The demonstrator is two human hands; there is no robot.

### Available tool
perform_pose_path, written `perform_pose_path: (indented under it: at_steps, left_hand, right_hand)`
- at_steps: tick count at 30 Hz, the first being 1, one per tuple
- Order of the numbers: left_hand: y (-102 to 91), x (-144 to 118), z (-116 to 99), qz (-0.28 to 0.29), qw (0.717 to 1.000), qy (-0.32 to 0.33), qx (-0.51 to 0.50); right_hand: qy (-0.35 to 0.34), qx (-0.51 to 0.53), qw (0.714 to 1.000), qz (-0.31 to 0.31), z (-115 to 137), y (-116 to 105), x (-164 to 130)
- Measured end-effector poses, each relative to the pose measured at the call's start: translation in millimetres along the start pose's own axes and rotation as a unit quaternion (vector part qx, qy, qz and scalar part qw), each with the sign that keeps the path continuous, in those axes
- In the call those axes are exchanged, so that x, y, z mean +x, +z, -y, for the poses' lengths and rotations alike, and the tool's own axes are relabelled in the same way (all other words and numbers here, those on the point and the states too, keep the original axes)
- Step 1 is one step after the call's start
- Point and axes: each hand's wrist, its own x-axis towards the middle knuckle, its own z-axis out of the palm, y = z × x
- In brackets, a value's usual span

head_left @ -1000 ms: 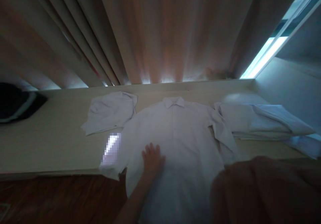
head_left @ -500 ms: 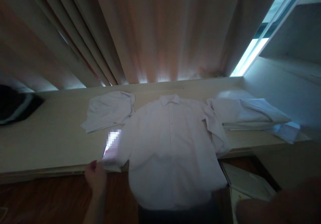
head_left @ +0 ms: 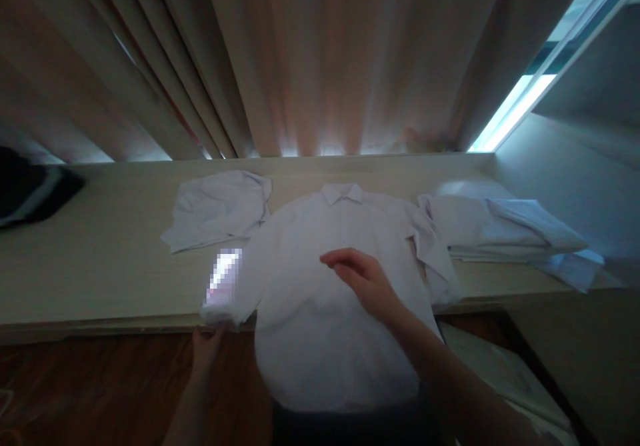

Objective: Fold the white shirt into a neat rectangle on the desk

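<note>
Since half a second ago the right hand [head_left: 363, 279] swings in from the lower right and now sits over the middle of the shirt [head_left: 330, 286], while the left hand [head_left: 207, 346] slides right along the ledge edge to the sleeve end. Right hand: fingers loosely together and lightly curled, pointing left, palm down on or just above the chest; whether it presses I cannot tell. Left hand: mostly below the ledge [head_left: 100, 279], fingers up at the cuff of the sleeve [head_left: 230, 299], seemingly pinching it, though dim light hides the grip.

Outward from there, the shirt lies face up and buttoned on the pale ledge, collar [head_left: 342, 193] toward the curtain [head_left: 320, 59], hem spilling over the near edge toward the person. So its long axis runs from the curtain straight back to the person, collar pointing away. One sleeve reaches toward the left hand; the other bunches at the far side.

Judging by the drape, this is thin, light, limp cloth: it will sag, wrinkle and slide on the smooth ledge. Best taken by pinching seams, cuff, shoulder or hem, with a flat palm holding the body down.

A crumpled white garment [head_left: 220, 209] lies just beside the shoulder; folded shirts [head_left: 505, 229] are stacked opposite, touching the bunched sleeve.
</note>
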Motion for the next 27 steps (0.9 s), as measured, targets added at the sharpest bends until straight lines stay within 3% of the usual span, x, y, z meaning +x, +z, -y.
perform_pose_path:
  at_steps: [2, 5, 10, 15, 19, 23, 25, 27]
  left_hand:
    - [-3.7, 0, 5, 0.040, 0.999, -0.021, -0.022]
    - [-12.3, 1, 14, 0.071, 0.996, -0.052, -0.029]
    - [-22.4, 11, 12, 0.030, 0.997, -0.055, -0.047]
    - [-23.1, 14, -2, 0.108, 0.989, -0.085, -0.061]
    - [-42.0, -3, -14, 0.071, 0.994, -0.082, 0.000]
    - [-49.8, -41, -63, 0.022, 1.000, -0.011, -0.014]
    - [-38.2, -65, -99, 0.086, 0.995, 0.049, -0.028]
    - [-23.2, -84, -131, 0.208, 0.969, 0.134, -0.020]
  right_hand:
    - [0.040, -0.124, 0.991, -0.031, -48, 6, 15]
    - [0.044, -0.308, 0.950, -0.010, -114, 14, 24]
    - [0.044, -0.517, 0.853, 0.055, -174, 16, 15]
    - [0.025, -0.559, 0.828, 0.034, -191, 15, 7]
    - [0.018, -0.562, 0.826, 0.031, -191, 17, 7]
    - [0.015, -0.567, 0.824, 0.020, -189, 17, 7]
    - [0.018, -0.569, 0.822, 0.018, -190, 17, 8]
    - [0.018, -0.571, 0.821, 0.022, -191, 17, 8]
